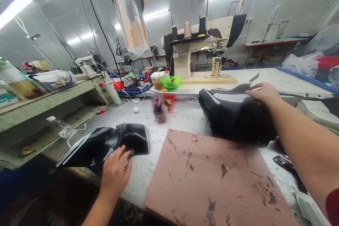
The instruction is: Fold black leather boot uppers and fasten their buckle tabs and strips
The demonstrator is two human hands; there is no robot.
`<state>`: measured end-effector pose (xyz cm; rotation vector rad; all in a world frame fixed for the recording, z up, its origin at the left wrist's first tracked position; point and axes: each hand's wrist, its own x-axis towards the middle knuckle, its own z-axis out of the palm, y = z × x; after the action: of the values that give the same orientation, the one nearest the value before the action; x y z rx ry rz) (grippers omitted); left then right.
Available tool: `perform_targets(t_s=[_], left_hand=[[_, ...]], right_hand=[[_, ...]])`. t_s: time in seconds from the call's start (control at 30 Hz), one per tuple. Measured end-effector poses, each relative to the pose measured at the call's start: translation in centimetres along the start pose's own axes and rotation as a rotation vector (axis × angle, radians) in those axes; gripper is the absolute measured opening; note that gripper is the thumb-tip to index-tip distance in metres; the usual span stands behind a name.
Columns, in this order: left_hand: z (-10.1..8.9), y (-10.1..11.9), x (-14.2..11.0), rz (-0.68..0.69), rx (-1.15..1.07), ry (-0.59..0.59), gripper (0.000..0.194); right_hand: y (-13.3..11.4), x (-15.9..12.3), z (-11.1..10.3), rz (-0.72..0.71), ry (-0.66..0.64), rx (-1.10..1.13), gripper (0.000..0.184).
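My left hand (pixel 116 169) is at the lower edge of a shiny black leather piece (pixel 102 141) with white edge strips and a stitched seam. Its fingers are apart and hold nothing; whether they touch the leather I cannot tell. On the right, my right hand (pixel 262 93) is closed at the top of a stack of black pieces (pixel 233 120) with grey-white patches. Its fingers pinch the top piece's edge, where a thin grey tab sticks up. Between the hands lies a worn brown board (pixel 212 176).
A sewing machine (pixel 182 60) with thread spools stands behind the table. Near it sit a green basket (pixel 171 83), a red tray (pixel 169 101) and a small jar (pixel 160 114). A clear bottle (pixel 62 129) is at left; scissors (pixel 284 162) lie at right.
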<state>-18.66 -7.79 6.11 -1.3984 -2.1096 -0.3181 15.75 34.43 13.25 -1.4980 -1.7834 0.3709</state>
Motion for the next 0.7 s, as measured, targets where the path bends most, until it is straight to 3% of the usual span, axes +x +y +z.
perform_targets(t_s=[0.1, 0.2, 0.27, 0.4, 0.57, 0.7], left_hand=[[-0.5, -2.2, 3.1, -0.221, 0.281, -0.054, 0.039], [-0.6, -3.4, 4.3, -0.343, 0.398, -0.164, 0.044], [-0.2, -3.2, 4.4, -0.326, 0.408, -0.224, 0.037], [0.5, -1.5, 4.2, -0.251, 0.33, -0.233, 0.032], [0.3, -0.1, 4.6, -0.257, 0.211, -0.297, 0.035], [-0.5, 0.6, 4.6, -0.253, 0.103, -0.264, 0.033]], right_hand=[[-0.1, -1.0, -2.0, 0.148, 0.027, -0.154, 0.037], [-0.8, -4.1, -4.6, 0.185, 0.107, -0.107, 0.009], [-1.1, -7.2, -6.1, 0.205, 0.125, 0.014, 0.009], [-0.1, -14.1, -7.6, 0.226, 0.083, 0.243, 0.013], [2.3, -21.2, -7.4, 0.153, -0.069, 0.361, 0.036], [2.4, -25.8, -6.6, 0.007, -0.198, 0.357, 0.031]])
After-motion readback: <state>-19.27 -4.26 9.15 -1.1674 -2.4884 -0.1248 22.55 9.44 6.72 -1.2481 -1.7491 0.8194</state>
